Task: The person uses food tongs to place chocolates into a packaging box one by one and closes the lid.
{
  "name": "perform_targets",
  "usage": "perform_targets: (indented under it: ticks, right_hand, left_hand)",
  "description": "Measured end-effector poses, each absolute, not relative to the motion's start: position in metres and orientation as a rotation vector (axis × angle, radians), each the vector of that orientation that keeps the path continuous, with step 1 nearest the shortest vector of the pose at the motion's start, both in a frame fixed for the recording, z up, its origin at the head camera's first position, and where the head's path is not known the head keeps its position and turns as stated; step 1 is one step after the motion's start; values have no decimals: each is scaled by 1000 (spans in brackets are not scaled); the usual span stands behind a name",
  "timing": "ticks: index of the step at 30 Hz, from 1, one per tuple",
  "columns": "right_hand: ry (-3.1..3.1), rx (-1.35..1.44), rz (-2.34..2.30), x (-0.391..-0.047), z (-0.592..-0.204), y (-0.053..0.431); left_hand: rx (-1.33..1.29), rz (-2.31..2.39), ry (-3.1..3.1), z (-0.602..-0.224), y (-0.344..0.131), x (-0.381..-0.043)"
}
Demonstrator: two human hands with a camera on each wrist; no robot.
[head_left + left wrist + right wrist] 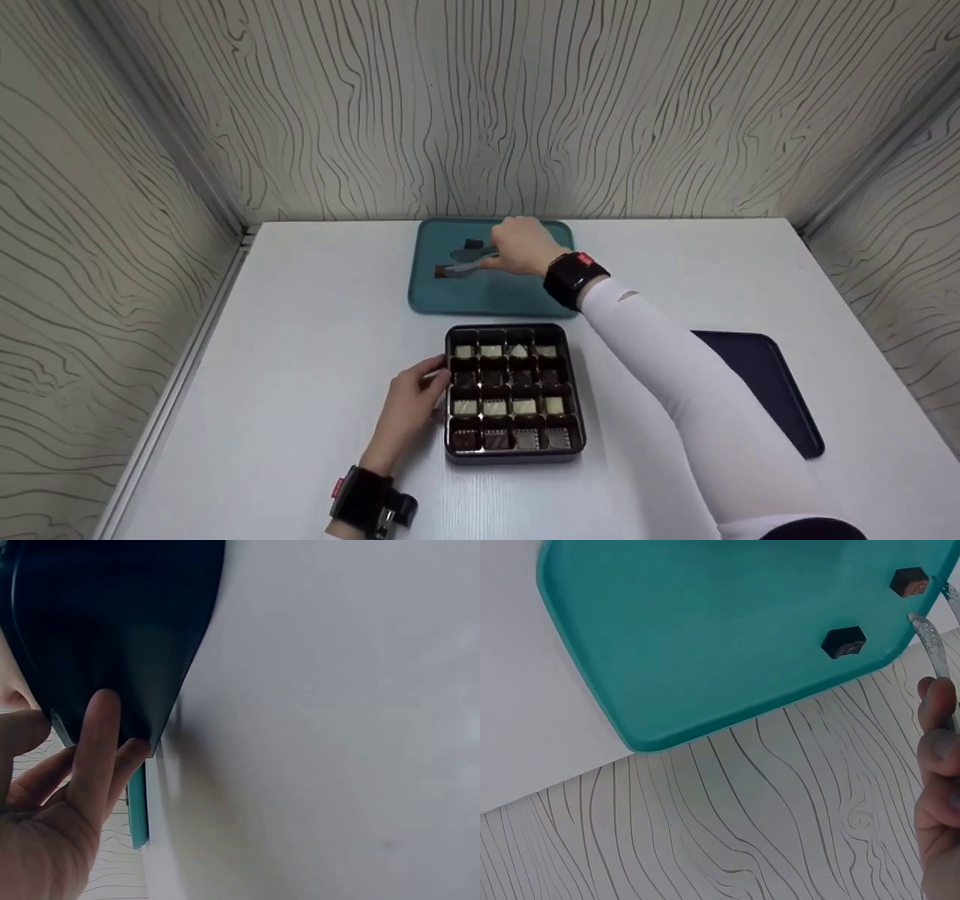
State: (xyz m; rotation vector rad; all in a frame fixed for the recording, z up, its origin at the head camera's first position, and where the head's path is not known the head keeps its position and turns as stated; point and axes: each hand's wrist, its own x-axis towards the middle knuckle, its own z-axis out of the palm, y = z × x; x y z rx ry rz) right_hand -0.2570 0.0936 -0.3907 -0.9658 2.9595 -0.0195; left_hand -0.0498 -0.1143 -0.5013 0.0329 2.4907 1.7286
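My right hand (pixel 525 246) grips silver tongs (pixel 466 267) over the teal tray (pixel 491 296). The tongs' perforated ends stand apart. Two dark chocolates lie on that tray: one (pixel 473 244) toward the back, another (pixel 442 271) overlapped by a tong end. In the right wrist view, curled fingers (pixel 939 754) wrap the tongs' handle. Nearer to me, a dark box (pixel 516 456) holds rows of white and dark chocolates in compartments. My left hand (pixel 411 397) touches its left side, the thumb at the rim and fairly straight fingers (pixel 97 742) against the outer wall.
A dark navy tray (pixel 757 375) lies on the right of the white table (pixel 300 360), partly covered by my right sleeve (pixel 697 390). Wood-patterned panels (pixel 487 112) stand behind the table and along both sides.
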Motion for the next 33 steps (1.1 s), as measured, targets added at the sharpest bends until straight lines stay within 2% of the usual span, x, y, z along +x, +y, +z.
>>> perform_targets:
  ticks: [12, 33]
  right_hand:
    - [2916, -908, -115, -278, -401, 79]
    - [2852, -906, -179, -286, -407, 73]
  left_hand:
    - [40, 1725, 2517, -499, -112, -50]
    - [48, 1709, 2545, -501, -113, -51]
